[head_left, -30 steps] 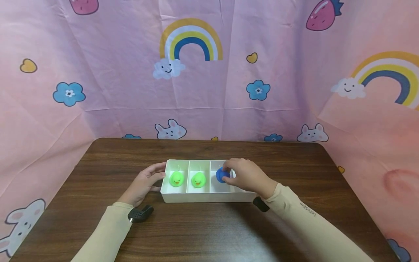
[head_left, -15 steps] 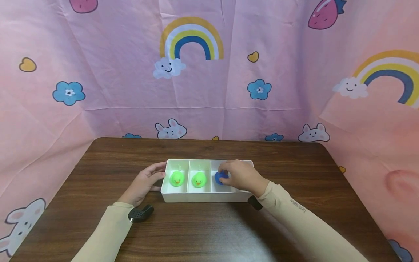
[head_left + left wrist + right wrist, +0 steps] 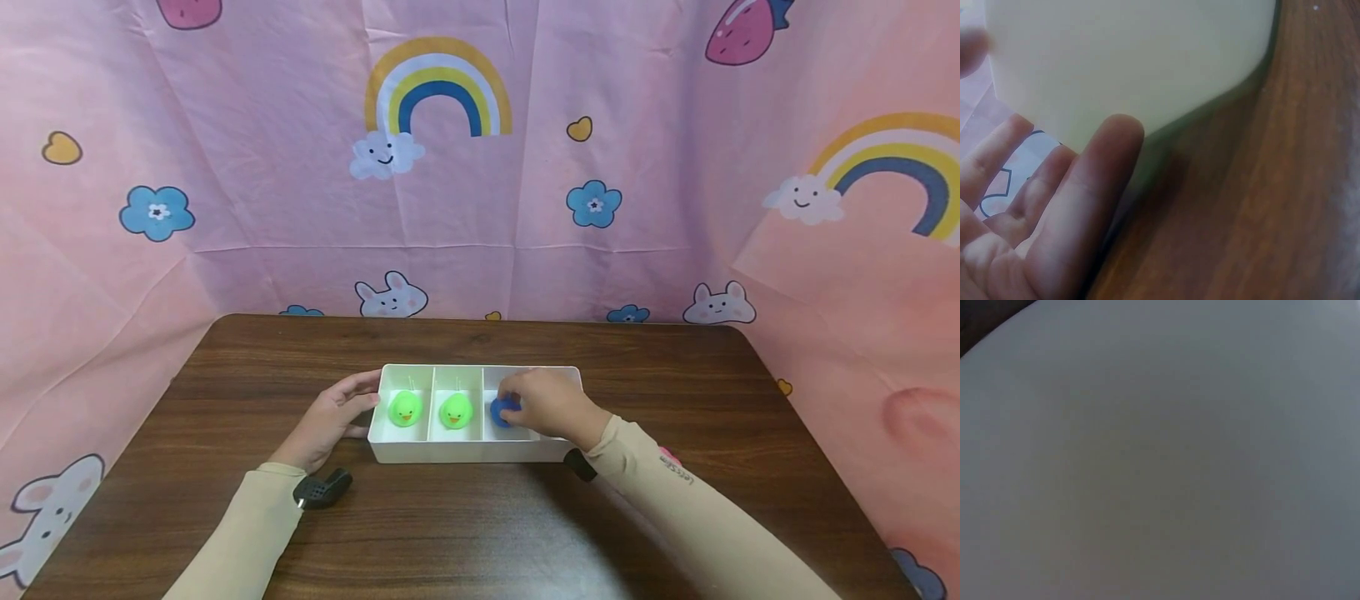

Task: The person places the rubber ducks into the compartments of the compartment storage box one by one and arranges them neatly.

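A white divided tray [image 3: 476,452] lies lengthwise on the table. Two lime-green toy ducks [image 3: 406,409] with orange bills sit one each in its two leftmost compartments. My left hand [image 3: 324,423] rests against the tray's left end; up close in the left wrist view, one extended finger [image 3: 1094,181] lies along the pale end wall. Over the third compartment, my right hand [image 3: 555,403] pinches a round blue toy [image 3: 502,412], mostly hidden by the fingers. The fourth compartment is largely covered by that hand. In the right wrist view only a blurred pale surface fills the frame.
The dark wooden table [image 3: 450,533] backs onto a pink cloth [image 3: 300,108] printed with rainbows, clouds and rabbits. A small pink thing [image 3: 670,456] peeks out behind the right sleeve. Black wrist cameras [image 3: 322,490] hang under both forearms.
My right hand shifts slightly left and down with the blue toy in the third compartment. A pink bit now shows past the right sleeve. The left hand and tray hold still.
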A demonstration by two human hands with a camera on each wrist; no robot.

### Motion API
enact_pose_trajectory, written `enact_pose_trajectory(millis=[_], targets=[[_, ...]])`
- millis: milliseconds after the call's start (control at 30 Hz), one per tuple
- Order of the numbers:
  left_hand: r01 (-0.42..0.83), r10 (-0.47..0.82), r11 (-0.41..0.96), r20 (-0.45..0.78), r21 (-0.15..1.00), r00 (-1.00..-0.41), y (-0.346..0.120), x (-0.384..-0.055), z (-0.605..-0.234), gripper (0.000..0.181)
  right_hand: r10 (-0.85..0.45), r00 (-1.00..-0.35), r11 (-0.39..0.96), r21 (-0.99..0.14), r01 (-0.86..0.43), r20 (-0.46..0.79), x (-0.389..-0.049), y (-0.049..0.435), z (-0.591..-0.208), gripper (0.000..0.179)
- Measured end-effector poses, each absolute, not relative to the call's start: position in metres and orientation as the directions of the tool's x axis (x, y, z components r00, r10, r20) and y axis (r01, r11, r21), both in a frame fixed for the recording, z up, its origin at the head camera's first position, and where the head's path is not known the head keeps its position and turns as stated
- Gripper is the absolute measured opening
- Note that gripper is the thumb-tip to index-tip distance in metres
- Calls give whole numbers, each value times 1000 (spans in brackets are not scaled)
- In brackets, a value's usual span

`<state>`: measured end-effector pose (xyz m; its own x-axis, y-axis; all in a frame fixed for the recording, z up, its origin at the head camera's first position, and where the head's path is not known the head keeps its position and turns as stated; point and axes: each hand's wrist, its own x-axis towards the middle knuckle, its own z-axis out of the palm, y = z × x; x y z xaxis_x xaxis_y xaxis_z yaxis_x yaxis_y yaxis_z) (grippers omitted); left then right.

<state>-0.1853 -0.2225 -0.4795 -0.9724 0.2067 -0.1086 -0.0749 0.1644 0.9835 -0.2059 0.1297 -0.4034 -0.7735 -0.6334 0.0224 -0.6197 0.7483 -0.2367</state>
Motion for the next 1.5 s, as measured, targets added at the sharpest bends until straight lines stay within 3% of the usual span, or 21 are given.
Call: enact_pose_trajectory(millis=[500,833,1267,1500], targets=[[-66,200,172,-100,983,-975,-224,-184,-478,56,-586,-810,786,-252,-564,-14,-206,125,-405,17],[-67,200,165,-100,984,-975,-226,-187,-482,57,-579,-815,782,-287,-553,-8,-202,137,-387,29],[-80,192,163,-111,983,-975,-226,-185,-481,55,-530,-842,799,-275,-535,101,-183,213,-361,29],[-62,206,171,-97,983,-974,-224,-185,-482,57,-463,-886,847,-277,-453,34,-163,269,-363,30]])
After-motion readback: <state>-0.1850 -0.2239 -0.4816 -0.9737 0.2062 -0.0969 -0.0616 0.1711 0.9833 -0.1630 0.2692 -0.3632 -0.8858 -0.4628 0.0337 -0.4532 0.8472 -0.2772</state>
